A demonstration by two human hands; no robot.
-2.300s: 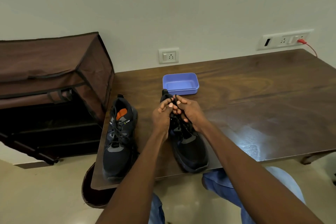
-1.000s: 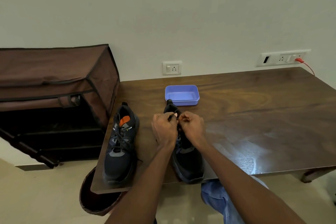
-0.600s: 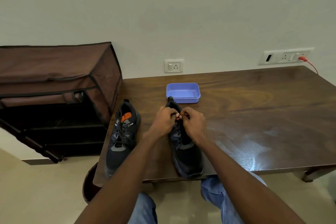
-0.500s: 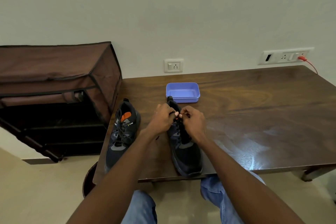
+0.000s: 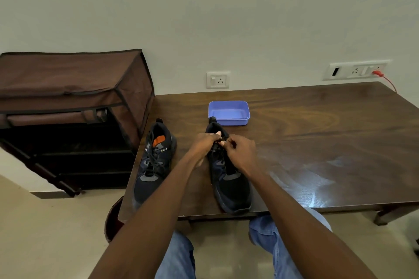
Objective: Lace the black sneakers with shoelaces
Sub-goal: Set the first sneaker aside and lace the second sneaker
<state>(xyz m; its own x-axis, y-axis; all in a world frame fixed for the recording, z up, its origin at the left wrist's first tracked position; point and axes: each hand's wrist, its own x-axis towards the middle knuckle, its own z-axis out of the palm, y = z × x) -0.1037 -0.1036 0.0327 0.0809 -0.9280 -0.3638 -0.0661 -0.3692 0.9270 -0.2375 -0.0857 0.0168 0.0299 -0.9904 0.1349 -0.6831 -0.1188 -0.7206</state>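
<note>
Two black sneakers stand on the dark wooden table point(image 5: 317, 142), toes toward me. The left sneaker point(image 5: 154, 161) has an orange tongue patch and black laces threaded through it. Over the upper part of the right sneaker point(image 5: 231, 186), my left hand point(image 5: 204, 142) and my right hand point(image 5: 240, 149) meet, each pinching the black shoelace point(image 5: 218, 142) near the tongue. My fingers hide most of the lace and the top eyelets.
A blue plastic tray point(image 5: 229, 112) sits just behind the right sneaker. A brown fabric shoe rack point(image 5: 68, 108) stands left of the table. Wall sockets point(image 5: 217, 79) and a red cable point(image 5: 385, 78) are at the back. My knees in jeans are under the table's front edge.
Both hands stayed at the top of the right sneaker, fingers shifting slightly on the lace. The camera view rose and steadied; the sneakers did not move.
</note>
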